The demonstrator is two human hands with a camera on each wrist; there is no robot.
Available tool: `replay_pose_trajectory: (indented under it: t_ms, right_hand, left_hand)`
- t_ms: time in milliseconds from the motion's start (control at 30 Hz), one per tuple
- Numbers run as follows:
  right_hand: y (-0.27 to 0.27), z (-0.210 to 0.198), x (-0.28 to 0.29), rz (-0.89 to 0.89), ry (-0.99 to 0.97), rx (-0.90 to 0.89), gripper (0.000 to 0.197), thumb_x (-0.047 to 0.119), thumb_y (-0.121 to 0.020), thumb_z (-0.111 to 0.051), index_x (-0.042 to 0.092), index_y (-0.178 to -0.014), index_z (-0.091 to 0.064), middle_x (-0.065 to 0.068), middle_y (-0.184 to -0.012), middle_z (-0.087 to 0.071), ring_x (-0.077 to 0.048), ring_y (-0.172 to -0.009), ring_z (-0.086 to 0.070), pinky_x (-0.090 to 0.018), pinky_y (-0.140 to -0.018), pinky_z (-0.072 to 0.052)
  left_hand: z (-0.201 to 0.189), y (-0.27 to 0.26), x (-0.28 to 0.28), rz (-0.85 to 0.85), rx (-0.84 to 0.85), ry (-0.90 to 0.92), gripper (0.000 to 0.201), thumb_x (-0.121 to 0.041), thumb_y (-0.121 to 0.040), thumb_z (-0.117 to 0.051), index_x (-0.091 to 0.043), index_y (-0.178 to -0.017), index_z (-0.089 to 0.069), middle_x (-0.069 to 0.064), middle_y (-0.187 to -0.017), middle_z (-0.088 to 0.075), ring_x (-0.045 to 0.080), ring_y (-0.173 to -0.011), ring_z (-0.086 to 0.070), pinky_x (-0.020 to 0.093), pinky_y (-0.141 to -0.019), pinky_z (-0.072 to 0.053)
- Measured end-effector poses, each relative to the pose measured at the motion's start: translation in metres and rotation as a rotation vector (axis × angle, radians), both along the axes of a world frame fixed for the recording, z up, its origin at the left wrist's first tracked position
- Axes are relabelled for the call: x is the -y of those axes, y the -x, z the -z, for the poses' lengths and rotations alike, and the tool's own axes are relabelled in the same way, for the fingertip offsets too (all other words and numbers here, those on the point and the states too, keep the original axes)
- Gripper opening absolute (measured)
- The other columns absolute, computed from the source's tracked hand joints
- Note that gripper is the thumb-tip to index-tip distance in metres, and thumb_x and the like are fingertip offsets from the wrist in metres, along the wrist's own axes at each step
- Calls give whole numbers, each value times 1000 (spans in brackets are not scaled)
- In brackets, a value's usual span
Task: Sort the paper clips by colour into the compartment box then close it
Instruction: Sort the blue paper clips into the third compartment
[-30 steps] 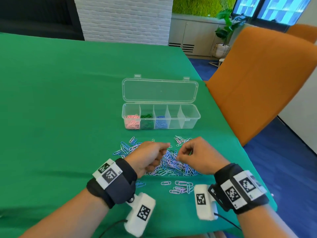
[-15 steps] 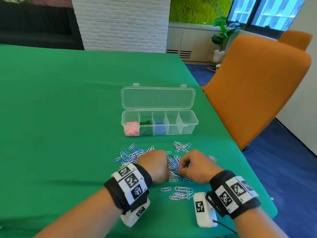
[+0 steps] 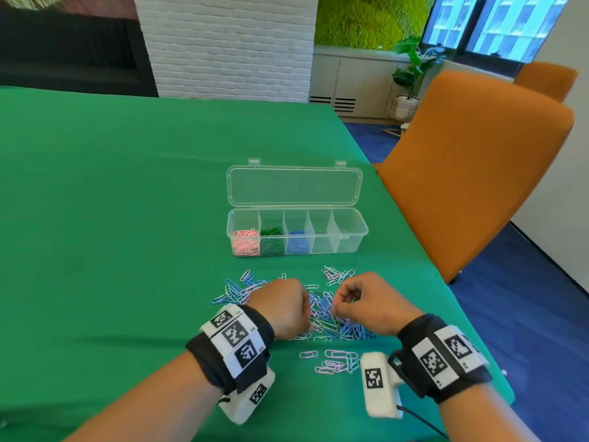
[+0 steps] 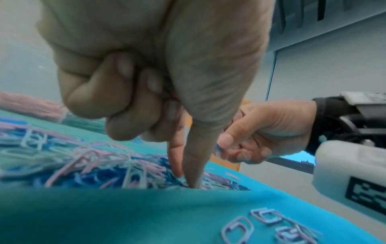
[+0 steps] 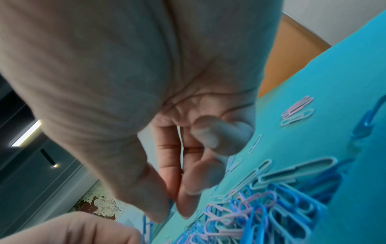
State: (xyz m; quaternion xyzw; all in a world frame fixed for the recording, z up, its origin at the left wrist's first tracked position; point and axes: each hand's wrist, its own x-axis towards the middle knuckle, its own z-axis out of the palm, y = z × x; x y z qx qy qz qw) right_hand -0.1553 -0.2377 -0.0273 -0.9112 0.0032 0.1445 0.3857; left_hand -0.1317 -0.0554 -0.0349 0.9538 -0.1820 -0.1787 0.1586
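Clips are what everything turns on now: the loose pile of paper clips point(image 3: 331, 317) lies on the green tablecloth point(image 3: 127, 218) right between my two hands, on the near side of the compartment box point(image 3: 296, 232), which sits straight ahead, farther from me.

My left hand point(image 3: 282, 307) is on the left edge of the pile. In the left wrist view its index finger and thumb point(image 4: 194, 158) point straight down with their tips in the clips, almost touching, while the other fingers are curled into the palm. Whether a clip is already caught between those two tips I cannot tell; the heap hides it.

My right hand point(image 3: 371, 303) hovers over the right side of the pile, fingers curled, and pinches a blue clip point(image 4: 218, 147) between thumb and index. A blue strand point(image 5: 147, 226) also hangs below that pinch in the right wrist view, so I judge one or more blue clips are held there.

The box runs left to right, lid point(image 3: 294, 186) open and laid back on the far side. Pink, green and blue fill the three left compartments in that order; the two on the right look empty or nearly so. The blue compartment point(image 3: 298, 242) lies ahead and slightly left of my right hand, and that hand is the one nearer to it. I judge the next move is a short reach forward with the right hand.
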Motion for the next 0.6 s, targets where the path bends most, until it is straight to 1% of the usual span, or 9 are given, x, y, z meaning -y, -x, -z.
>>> replay_pose_trajectory:
  t_ms: [67,133,167,233,300,367,467,533,600]
  right_hand:
    - [0,-1,1,14,-9,29,8,13,-83,-75,10,-76,-72,2,-67,-67,-5,-56,-56,-21,-61,-49]
    - [1,-2,1,15,-14,44,9,13,-83,-75,11,-75,-71,5,-66,-66,-2,-55,-55,-20,-62,-48]
    - [1,-2,1,10,-14,45,9,14,-83,-75,12,-75,-71,6,-66,-66,-2,-55,-55,-19,-63,-48]
    - [1,-2,1,5,-15,47,10,14,-84,-75,14,-74,-71,7,-66,-66,-1,-56,-56,-19,-63,-48]
    - [0,-1,2,9,-15,55,10,15,-84,-75,14,-74,-71,7,-66,-66,0,-56,-56,-19,-63,-48]
    - [0,-1,2,12,-18,64,10,15,-84,-75,15,-74,-71,6,-67,-67,-1,-57,-56,-19,-63,-48]
    - [1,-1,1,8,-27,77,12,15,-83,-75,16,-73,-70,6,-69,-67,-1,-58,-57,-20,-65,-48]
    - [1,-1,0,4,-32,92,11,14,-83,-75,15,-73,-71,4,-71,-68,-1,-59,-58,-20,-65,-49]
    - [-1,0,0,5,-25,90,11,15,-84,-74,16,-74,-70,4,-72,-68,-1,-59,-58,-17,-64,-47]
  left_hand:
    - [-2,3,3,17,45,-50,7,-24,-83,-73,-18,-84,-73,-3,-85,-72,19,-80,-64,30,-69,-47]
    - [-4,5,5,46,78,-92,8,-21,-85,-68,-15,-84,-73,1,-85,-73,23,-83,-66,34,-69,-49]
    - [-5,6,5,60,84,-107,9,-19,-86,-65,-14,-84,-73,3,-86,-73,24,-84,-67,35,-70,-50]
    - [-5,5,3,74,76,-113,13,-15,-86,-60,-13,-85,-73,4,-87,-73,26,-85,-67,38,-75,-54]
    - [-5,3,-1,71,59,-97,17,-13,-86,-57,-14,-85,-74,4,-87,-73,25,-84,-67,39,-77,-56]
    - [-4,3,-5,60,69,-79,16,-15,-86,-60,-16,-85,-76,0,-87,-74,22,-84,-67,36,-76,-54]
    - [-4,5,-7,49,123,-90,7,-23,-84,-71,-19,-85,-77,-3,-87,-74,20,-86,-67,33,-73,-50]
    - [-4,7,-8,42,150,-100,11,-30,-81,-76,-19,-84,-77,-3,-87,-74,20,-86,-67,32,-73,-49]
    - [-4,6,-8,35,139,-102,16,-35,-79,-79,-19,-83,-76,-3,-86,-74,20,-85,-67,33,-74,-51]
